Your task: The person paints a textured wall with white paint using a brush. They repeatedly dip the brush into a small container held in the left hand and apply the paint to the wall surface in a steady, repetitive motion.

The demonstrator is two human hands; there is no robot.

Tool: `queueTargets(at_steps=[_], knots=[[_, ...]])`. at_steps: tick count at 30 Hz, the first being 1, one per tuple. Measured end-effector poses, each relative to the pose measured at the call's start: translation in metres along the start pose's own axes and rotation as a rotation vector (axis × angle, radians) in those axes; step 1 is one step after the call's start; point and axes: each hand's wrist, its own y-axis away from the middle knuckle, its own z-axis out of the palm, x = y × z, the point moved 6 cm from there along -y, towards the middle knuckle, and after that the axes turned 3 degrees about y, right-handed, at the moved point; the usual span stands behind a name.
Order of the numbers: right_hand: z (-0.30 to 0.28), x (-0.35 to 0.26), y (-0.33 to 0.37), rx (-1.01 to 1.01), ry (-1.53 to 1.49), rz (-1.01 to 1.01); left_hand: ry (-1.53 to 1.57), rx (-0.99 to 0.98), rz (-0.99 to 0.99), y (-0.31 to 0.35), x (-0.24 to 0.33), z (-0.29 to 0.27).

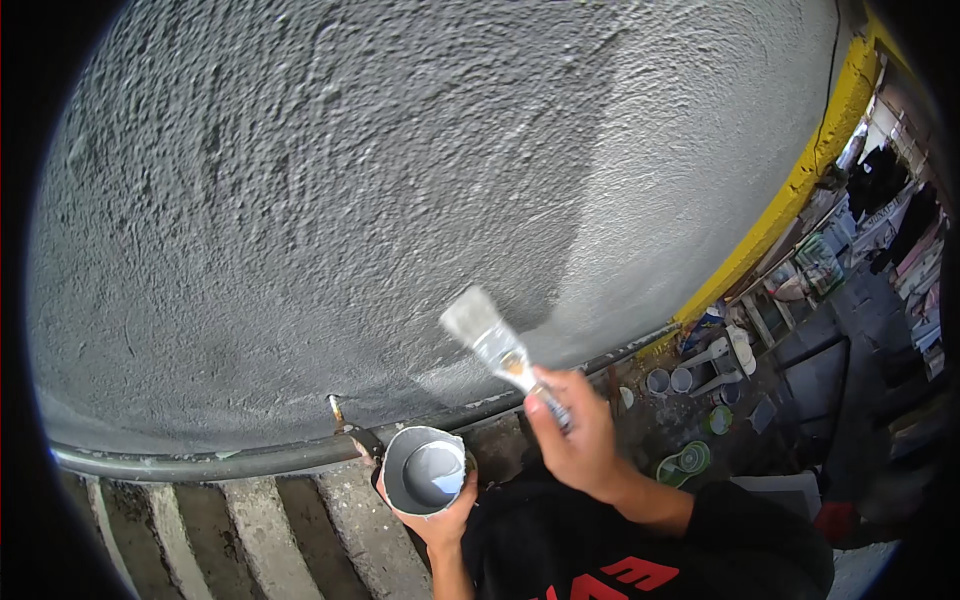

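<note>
A flat paintbrush (492, 338) with pale bristles and a paint-smeared ferrule is gripped by its handle in my right hand (580, 432). Its bristles point up and left in front of a rough grey wall (330, 200); whether they touch the wall I cannot tell. Lower down, my left hand (452, 515) wraps round a grey paint cup (400, 490) and holds it upright. Light grey paint (432, 468) shows inside, with a brighter patch at its right side. A lighter grey area covers the wall's right part, with a sharp border against the darker grey.
A pipe (230, 465) runs along the wall's foot, above a slatted concrete ledge (265, 535). Near the cup, a short pipe stub (335, 408) juts from the wall. Yellow trim (770, 230) edges the wall. Cups (670, 381), green sandals (684, 463) and hanging clothes (885, 210) are at right.
</note>
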Motion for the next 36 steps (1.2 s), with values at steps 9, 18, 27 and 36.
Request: queueTargets(at_steps=[9,18,27,36], knots=[[0.108,0.081,0.038,-0.216,-0.209,0.275,-0.044,0.099,-0.022,0.006,-0.006,-0.029],[0.107,0.082,0.061,-0.395,-0.593,0.876,-0.089,0.084,0.007,0.006,-0.009,-0.034],[0.097,0.051,0.029,-0.246,-0.780,0.720,-0.063,0.101,0.010,0.005,-0.009,-0.032],[0.049,0.051,0.036,-0.077,0.046,-0.114,-0.112,0.074,0.001,0.007,-0.009,-0.029]])
